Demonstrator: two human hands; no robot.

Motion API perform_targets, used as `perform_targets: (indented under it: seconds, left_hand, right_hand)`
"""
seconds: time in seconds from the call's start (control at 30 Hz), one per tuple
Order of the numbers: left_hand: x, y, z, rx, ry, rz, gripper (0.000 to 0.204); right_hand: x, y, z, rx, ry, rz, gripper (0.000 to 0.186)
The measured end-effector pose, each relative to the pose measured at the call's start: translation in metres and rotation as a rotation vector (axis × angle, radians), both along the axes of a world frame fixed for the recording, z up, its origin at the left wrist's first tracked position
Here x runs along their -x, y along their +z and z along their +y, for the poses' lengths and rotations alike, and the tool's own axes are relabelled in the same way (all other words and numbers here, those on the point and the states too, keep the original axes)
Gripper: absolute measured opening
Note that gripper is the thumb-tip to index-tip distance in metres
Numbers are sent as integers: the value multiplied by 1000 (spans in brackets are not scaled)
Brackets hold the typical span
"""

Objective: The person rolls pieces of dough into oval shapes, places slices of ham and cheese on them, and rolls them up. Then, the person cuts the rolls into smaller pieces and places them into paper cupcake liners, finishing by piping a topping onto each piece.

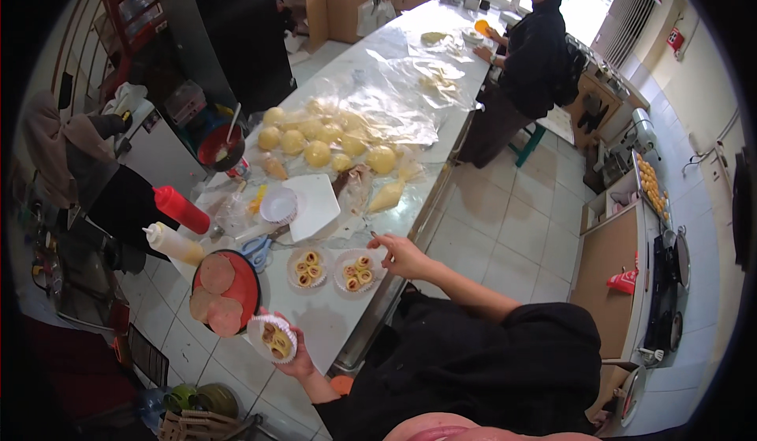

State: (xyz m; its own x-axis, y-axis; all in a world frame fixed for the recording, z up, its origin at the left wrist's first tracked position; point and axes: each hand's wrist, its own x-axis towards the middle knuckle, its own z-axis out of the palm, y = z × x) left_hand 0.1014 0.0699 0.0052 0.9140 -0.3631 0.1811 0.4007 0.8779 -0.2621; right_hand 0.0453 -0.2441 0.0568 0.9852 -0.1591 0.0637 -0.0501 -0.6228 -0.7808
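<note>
In my left hand [298,364], at the near end of the table, is a tilted white paper baking cup [265,329] with several rolled pieces, yellow outside and reddish-brown inside. My fingers wrap round its side and underside. My right hand [406,256] hovers at the table's right edge, thumb and fingers apart, with nothing visible in them. Close beside it stands a second paper cup [341,279] of rolls, and left of that a third cup [292,272]. A round red tray [251,282] with several pink meat slices [218,274] lies left of my left hand.
Blue scissors [256,250], a red squeeze bottle [182,209] and a pale one [171,243] lie near the tray. Beyond are a white board [317,204], a piping bag [389,195] and plastic-covered dough balls [318,153]. One person stands far right, another at left.
</note>
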Motion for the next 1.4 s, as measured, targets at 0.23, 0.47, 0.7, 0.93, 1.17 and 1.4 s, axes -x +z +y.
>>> perform_targets:
  seconds: [0.23, 0.47, 0.7, 0.93, 1.17, 1.4]
  left_hand:
    - [-27, 22, -50, -61, -109, -105, 50]
    - [-9, 33, -124, -104, 131, -64, 51]
    - [14, 49, -194, -96, 304, 40, 52]
    - [68, 52, -189, -235, 569, 46, 53]
    - [108, 53, -180, -276, 739, 41, 53]
    - [102, 48, -164, -232, 712, 114, 49]
  right_hand:
    - [-1, -7, -52, -215, -132, 26, 38]
    - [-13, -5, -145, -339, -134, 40, 40]
    - [-24, -24, -267, -358, -230, 52, 37]
    - [-67, -29, -276, -380, 91, 469, 25]
    - [-56, -79, -215, -791, -234, 439, 57]
    - [-71, -89, -196, -697, -446, 382, 51]
